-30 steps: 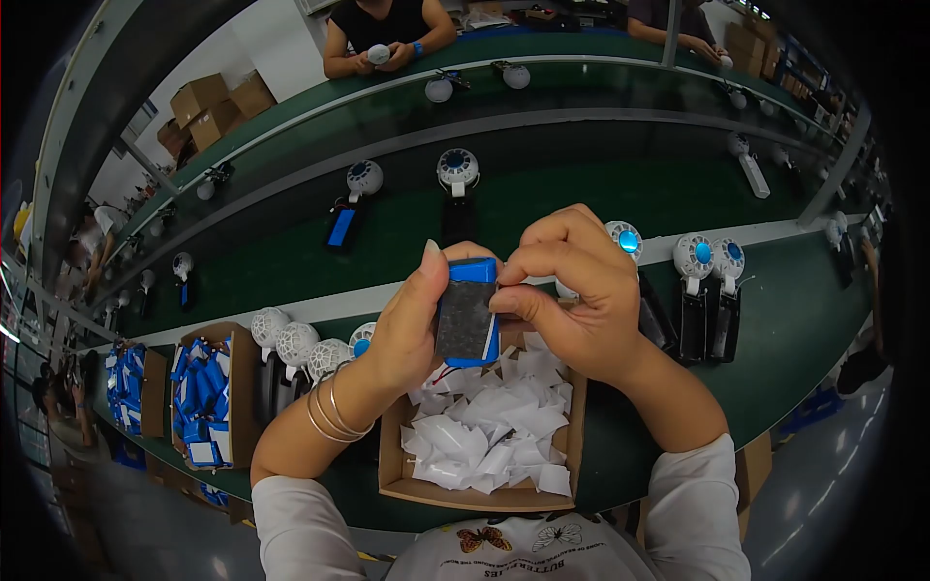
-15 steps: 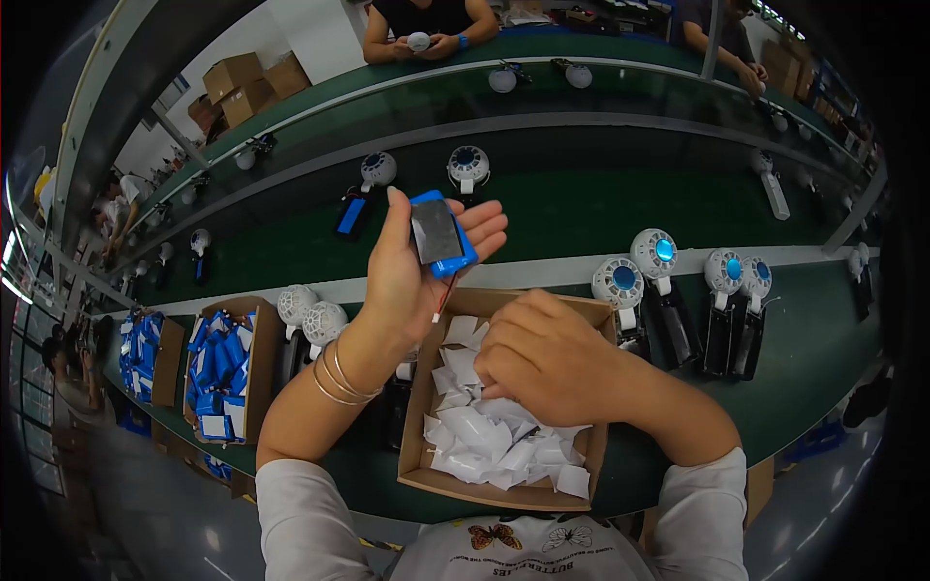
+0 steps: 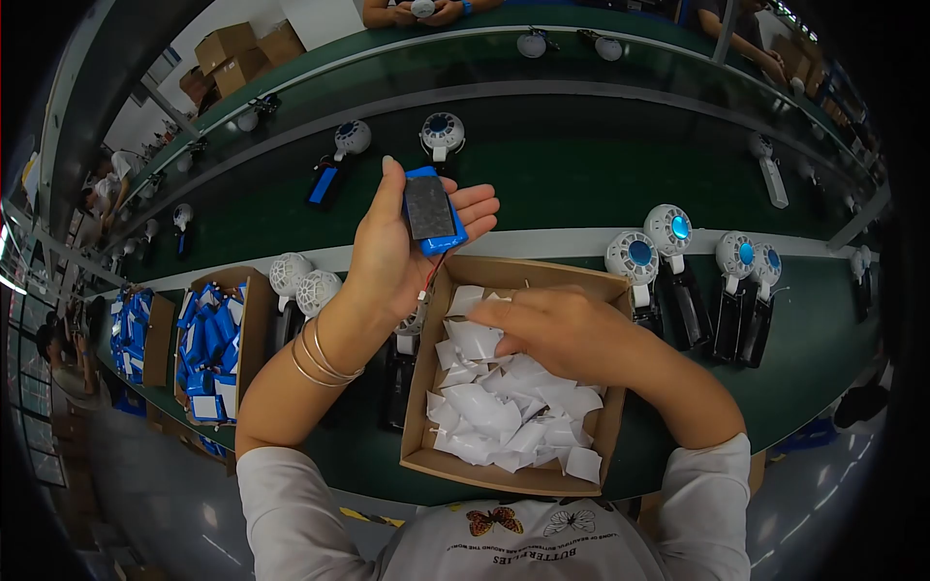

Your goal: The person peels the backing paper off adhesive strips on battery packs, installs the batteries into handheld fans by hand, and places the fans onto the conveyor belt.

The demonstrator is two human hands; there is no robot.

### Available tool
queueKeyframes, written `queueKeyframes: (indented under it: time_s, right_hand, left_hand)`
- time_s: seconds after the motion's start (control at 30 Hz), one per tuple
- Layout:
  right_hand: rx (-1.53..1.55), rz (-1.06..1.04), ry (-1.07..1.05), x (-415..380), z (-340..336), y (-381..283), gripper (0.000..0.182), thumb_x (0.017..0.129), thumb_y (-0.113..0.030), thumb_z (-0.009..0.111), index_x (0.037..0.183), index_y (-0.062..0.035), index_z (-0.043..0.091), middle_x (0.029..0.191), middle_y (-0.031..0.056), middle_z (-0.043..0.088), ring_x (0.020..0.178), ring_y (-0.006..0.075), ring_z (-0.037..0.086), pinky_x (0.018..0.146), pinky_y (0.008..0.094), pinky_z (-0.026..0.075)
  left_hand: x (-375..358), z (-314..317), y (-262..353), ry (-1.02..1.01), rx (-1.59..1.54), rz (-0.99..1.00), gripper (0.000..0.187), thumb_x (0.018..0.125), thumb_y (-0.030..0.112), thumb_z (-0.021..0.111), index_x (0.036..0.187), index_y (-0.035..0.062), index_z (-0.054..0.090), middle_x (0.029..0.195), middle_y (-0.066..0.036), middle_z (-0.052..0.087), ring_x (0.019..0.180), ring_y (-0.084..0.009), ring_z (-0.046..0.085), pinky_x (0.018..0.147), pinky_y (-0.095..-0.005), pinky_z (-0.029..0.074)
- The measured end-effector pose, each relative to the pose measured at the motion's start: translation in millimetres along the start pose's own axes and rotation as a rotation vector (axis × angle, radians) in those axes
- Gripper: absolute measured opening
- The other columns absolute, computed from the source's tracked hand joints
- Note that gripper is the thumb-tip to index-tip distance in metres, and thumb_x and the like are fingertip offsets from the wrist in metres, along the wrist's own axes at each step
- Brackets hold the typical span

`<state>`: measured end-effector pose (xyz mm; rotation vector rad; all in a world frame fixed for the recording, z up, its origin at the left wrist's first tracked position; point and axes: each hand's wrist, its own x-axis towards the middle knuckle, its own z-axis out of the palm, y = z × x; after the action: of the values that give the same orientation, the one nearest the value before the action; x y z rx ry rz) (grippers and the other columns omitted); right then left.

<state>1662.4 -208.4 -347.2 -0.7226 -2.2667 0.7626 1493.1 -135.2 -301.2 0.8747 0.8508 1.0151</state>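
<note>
My left hand (image 3: 392,237) is palm up, holding a blue battery pack (image 3: 447,242) with a dark grey pad (image 3: 427,207) on its top face. Thin wires with a small white connector hang from the pack beside the wrist. My right hand (image 3: 552,329) is over a cardboard box (image 3: 418,426) full of white paper pieces (image 3: 484,412), its thumb and forefinger at a white piece near the top of the pile. The other fingers are curled under and partly hidden.
Left of me stand boxes of blue battery packs (image 3: 208,339). White round fans with black handles (image 3: 639,261) lie right of the paper box; more lie on the green conveyor (image 3: 581,184). A person's hands (image 3: 441,12) hold a white part across the line.
My right hand's thumb and forefinger have opened out over the papers and now show at a white piece. The view has shifted slightly; my left hand still holds the battery pack.
</note>
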Motion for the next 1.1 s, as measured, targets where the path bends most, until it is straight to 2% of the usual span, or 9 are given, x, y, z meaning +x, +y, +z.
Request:
queueKeyframes:
  time_s: [0.17,0.27,0.47,0.5,0.57,0.67,0.83,1.0,1.1]
  right_hand:
    - [0.075,0.239,-0.138,-1,3,17,0.048,0.073,0.003,0.056,0.120,-0.0068,0.049,0.077,0.0142,0.058,0.072,0.0290,0.060,0.069,0.0401,0.047]
    - [-0.161,-0.188,0.156,-6,10,40,0.042,0.074,-0.001,0.058,0.115,-0.0062,0.051,0.078,0.0139,0.059,0.067,0.0293,0.060,0.068,0.0407,0.046]
    - [0.006,0.286,0.000,-2,-9,32,0.026,0.073,-0.013,0.066,0.094,-0.0044,0.053,0.080,0.0121,0.059,0.073,0.0265,0.058,0.074,0.0340,0.043]
    - [-0.046,0.071,0.407,5,-4,30,0.025,0.072,-0.015,0.066,0.092,-0.0055,0.055,0.082,0.0113,0.058,0.074,0.0263,0.057,0.071,0.0344,0.044]
    - [-0.094,-0.155,0.808,8,-4,29,0.025,0.070,-0.017,0.066,0.091,-0.0066,0.056,0.083,0.0105,0.057,0.075,0.0261,0.057,0.067,0.0347,0.044]
    - [-0.454,-0.385,0.690,-9,-11,38,0.026,0.068,-0.014,0.067,0.091,-0.0041,0.057,0.086,0.0075,0.058,0.072,0.0210,0.056,0.061,0.0330,0.047]
    - [-0.729,-0.409,0.863,-5,-21,35,0.019,0.063,-0.008,0.064,0.082,-0.0048,0.060,0.085,0.0082,0.059,0.070,0.0209,0.057,0.056,0.0287,0.047]
    - [-0.814,-0.496,0.571,-4,-38,30,0.021,0.066,-0.011,0.064,0.086,-0.0036,0.060,0.086,0.0096,0.059,0.070,0.0203,0.056,0.057,0.0290,0.047]
    - [-0.830,-0.427,0.752,-14,-45,27,0.021,0.070,-0.017,0.065,0.086,-0.0039,0.060,0.085,0.0085,0.059,0.071,0.0210,0.056,0.060,0.0299,0.046]
  left_hand:
    - [5,-1,-2,-0.002,-0.006,0.003,0.058,0.091,0.050,0.027,0.099,-0.0053,0.042,0.111,-0.032,0.048,0.102,-0.0370,0.054,0.087,-0.0417,0.048]
    - [6,-1,-5,-0.009,0.011,0.005,0.059,0.090,0.052,0.028,0.099,-0.0051,0.041,0.109,-0.032,0.050,0.099,-0.0362,0.056,0.085,-0.0410,0.049]
    - [4,6,-11,-0.028,0.024,0.008,0.061,0.090,0.053,0.027,0.101,-0.0047,0.042,0.112,-0.028,0.049,0.102,-0.0332,0.054,0.088,-0.0396,0.047]
    - [3,9,-14,-0.029,0.016,0.040,0.062,0.090,0.053,0.026,0.105,-0.0051,0.042,0.115,-0.026,0.049,0.106,-0.0313,0.052,0.089,-0.0386,0.045]
    - [-3,18,-22,-0.083,-0.024,-0.027,0.063,0.090,0.054,0.025,0.108,-0.0047,0.042,0.117,-0.023,0.049,0.108,-0.0285,0.050,0.090,-0.0370,0.044]
    - [-15,34,-31,-0.240,-0.053,-0.204,0.066,0.090,0.054,0.024,0.118,-0.0030,0.041,0.117,-0.015,0.050,0.109,-0.0211,0.049,0.090,-0.0329,0.042]
    - [-4,24,-38,-0.377,-0.190,-0.322,0.050,0.093,0.046,0.022,0.103,0.0060,0.050,0.102,-0.008,0.057,0.095,-0.0177,0.056,0.083,-0.0307,0.046]
    - [8,16,-33,-0.460,-0.326,-0.383,0.050,0.093,0.048,0.024,0.101,0.0060,0.050,0.100,-0.007,0.058,0.092,-0.0187,0.058,0.081,-0.0320,0.047]
    - [22,16,0,-0.457,0.150,-0.241,0.047,0.091,0.047,0.034,0.095,0.0027,0.051,0.098,-0.014,0.058,0.083,-0.0226,0.059,0.080,-0.0344,0.047]
